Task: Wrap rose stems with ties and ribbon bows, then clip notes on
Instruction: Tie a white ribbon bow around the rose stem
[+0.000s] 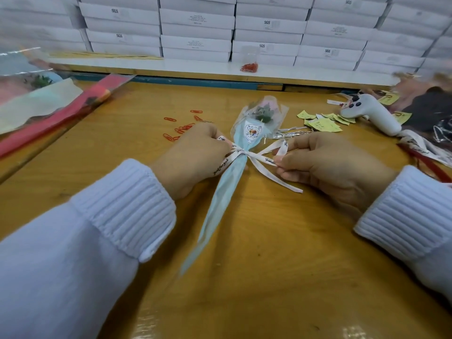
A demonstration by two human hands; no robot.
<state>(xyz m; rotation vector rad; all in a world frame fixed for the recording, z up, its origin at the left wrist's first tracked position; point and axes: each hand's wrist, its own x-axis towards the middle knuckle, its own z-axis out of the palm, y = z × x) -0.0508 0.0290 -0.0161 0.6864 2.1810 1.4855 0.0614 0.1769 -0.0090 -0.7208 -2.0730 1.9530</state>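
Both hands curled: left hand (pixel 195 152) and right hand (pixel 325 162) pinch ribbon (pixel 256 156) loops around wrapped rose (pixel 234 167).

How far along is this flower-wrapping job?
Done: the rose is in its blue sleeve, with white ribbon knotted round the stem. In hand: the left hand and right hand grip the ribbon, apparently shaping the bow. Left: no note is clipped on; yellow notes and red paper clips lie loose nearby.
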